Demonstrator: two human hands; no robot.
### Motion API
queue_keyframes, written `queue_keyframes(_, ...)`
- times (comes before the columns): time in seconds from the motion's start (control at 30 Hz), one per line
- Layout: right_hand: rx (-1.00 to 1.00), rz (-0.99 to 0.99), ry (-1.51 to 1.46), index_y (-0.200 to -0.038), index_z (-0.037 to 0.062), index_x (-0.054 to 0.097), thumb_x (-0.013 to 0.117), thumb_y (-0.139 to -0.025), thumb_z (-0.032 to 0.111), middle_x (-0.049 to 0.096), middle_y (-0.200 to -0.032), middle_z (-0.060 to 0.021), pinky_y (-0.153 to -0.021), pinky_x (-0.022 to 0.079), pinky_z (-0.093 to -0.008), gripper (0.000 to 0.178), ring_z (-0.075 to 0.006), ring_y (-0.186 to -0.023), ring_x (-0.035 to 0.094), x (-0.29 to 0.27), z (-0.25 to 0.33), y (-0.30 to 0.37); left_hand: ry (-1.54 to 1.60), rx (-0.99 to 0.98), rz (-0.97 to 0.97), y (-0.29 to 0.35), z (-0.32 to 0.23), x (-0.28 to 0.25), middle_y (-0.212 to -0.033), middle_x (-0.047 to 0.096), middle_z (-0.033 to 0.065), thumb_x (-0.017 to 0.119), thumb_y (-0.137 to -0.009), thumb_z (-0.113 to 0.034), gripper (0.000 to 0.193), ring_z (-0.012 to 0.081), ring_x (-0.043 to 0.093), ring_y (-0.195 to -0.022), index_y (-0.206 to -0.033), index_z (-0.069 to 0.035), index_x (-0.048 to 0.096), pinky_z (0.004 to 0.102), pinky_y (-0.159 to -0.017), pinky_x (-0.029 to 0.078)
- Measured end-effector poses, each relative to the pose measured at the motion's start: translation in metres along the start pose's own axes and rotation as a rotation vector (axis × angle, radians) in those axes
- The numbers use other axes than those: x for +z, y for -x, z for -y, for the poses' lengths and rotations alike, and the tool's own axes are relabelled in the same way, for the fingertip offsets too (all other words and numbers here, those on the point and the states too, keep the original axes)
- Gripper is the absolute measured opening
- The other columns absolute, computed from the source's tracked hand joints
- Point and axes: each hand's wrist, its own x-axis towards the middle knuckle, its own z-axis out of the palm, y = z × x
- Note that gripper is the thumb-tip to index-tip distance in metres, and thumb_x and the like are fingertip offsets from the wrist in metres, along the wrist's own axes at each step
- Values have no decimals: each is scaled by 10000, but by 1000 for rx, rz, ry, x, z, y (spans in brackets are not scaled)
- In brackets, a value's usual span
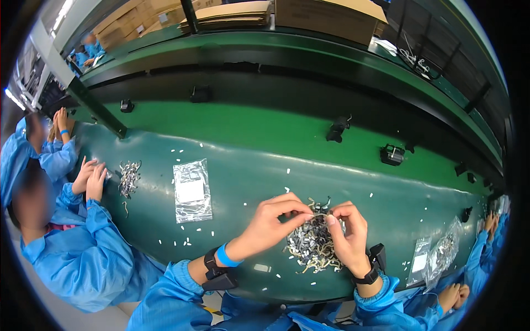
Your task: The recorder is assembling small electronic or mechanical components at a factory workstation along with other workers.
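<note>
A heap of small short cables, black, grey and cream with pale ends, lies on the green table before me. Over its far part, my left hand pinches one end of a short cream cable between thumb and forefinger. The other end is pinched by my right hand, so the thin piece stretches between both sets of fingertips. Its ends are hidden by my fingers. Several small white pieces lie scattered on the table around the heap.
A flat transparent bag with a white label lies to the left. Beyond it a co-worker's hands are beside a smaller cable pile. To the right are a filled plastic bag and another person's hands. Black devices stand along the far ledge.
</note>
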Motion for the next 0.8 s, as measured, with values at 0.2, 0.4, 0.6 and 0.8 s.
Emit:
queue_keyframes(0.2,119,-36,32,-944,0,555,612,-955,-1,553,-917,-70,-757,440,-273,58,-151,-831,517,4,3,3,131,55,-38,-1,-1,-3,-924,673,58,750,-928,-73,99,138,624,-810,-1004,-12,740,282,-691,505)
queue_keyframes(0.4,150,-30,-49,-1032,22,542,583,-1038,84,502,-979,-40,-781,429,-265,75,-126,-866,484,5,-10,5,205,0,-49,-3,6,-6,-881,636,33,729,-930,-109,107,107,580,-775,-937,-2,727,273,-685,478)
queue_keyframes(0.6,165,-53,21,-1033,-20,587,652,-1037,136,571,-931,-57,-799,486,-304,169,-169,-843,521,4,16,3,254,20,-70,-1,0,-5,-858,603,36,714,-923,-95,122,99,589,-792,-864,11,696,264,-698,483)
queue_keyframes(0.8,152,-51,-40,-1056,-11,606,662,-1035,151,594,-994,-101,-844,494,-343,172,-203,-902,553,0,9,5,342,52,-77,-8,23,12,-845,600,32,732,-843,-60,106,90,577,-737,-808,25,680,248,-637,462)
